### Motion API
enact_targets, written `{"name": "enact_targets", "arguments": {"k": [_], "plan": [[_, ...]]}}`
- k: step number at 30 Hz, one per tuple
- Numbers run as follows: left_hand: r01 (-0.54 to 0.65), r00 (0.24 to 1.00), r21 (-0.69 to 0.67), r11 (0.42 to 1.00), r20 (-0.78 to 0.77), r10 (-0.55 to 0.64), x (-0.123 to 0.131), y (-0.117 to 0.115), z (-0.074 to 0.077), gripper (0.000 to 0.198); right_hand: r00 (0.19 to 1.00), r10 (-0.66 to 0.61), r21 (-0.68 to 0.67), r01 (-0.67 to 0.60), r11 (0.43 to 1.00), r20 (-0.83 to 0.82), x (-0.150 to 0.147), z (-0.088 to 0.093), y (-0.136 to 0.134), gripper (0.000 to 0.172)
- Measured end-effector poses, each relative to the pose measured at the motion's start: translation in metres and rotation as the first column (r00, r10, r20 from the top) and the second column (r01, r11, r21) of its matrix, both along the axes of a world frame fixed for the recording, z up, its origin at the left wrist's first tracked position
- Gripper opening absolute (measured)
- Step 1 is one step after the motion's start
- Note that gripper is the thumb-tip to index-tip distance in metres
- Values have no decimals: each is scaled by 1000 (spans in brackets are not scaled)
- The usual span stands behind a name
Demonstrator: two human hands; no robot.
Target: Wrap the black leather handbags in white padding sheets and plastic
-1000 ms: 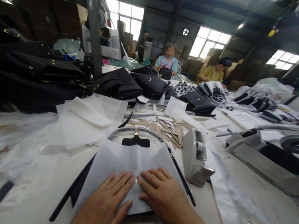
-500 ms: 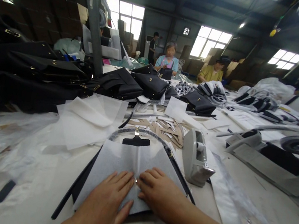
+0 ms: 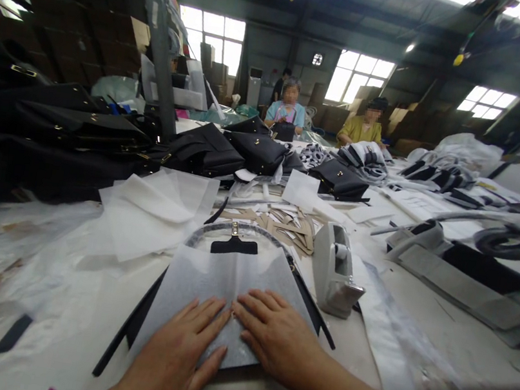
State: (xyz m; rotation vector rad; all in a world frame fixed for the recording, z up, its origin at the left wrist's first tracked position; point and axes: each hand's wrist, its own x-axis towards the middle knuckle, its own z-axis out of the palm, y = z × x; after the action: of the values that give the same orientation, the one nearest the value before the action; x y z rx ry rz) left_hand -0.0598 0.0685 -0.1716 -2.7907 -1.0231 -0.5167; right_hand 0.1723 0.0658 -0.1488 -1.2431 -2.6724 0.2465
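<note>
A flat black bag (image 3: 133,326) lies in front of me on the table, covered by a sheet of thin white wrapping paper (image 3: 209,275). Its wrapped handle (image 3: 216,227) arches at the far end with a black tab (image 3: 234,246) and a gold clasp. My left hand (image 3: 179,346) lies flat on the paper with fingers stretched out. My right hand (image 3: 275,334) lies flat beside it, fingers apart, the fingertips of both hands nearly meeting at the paper's middle crease.
A grey tape dispenser (image 3: 334,271) stands just right of the bag. Loose white sheets (image 3: 154,212) lie to the left, brown card tags (image 3: 292,226) behind. Black bags (image 3: 54,132) are piled at the left and back. Two people (image 3: 325,117) sit at the far end.
Both hands stay pressed flat on the paper, shifting only slightly towards me. The view has tilted down a little.
</note>
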Motion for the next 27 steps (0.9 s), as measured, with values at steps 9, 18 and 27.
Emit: {"name": "enact_targets", "arguments": {"k": [9,18,27], "plan": [[-11,988,-110,994,-153,-6,-7,8,3,54,994,-91,-108,97,989,58,2,2,-2,48],[-36,990,-225,974,-143,3,-8,12,4,58,989,-123,-65,128,990,81,2,5,1,50],[36,983,-273,961,-162,-83,-19,27,0,57,981,-182,-49,186,981,72,26,8,-2,51]]}}
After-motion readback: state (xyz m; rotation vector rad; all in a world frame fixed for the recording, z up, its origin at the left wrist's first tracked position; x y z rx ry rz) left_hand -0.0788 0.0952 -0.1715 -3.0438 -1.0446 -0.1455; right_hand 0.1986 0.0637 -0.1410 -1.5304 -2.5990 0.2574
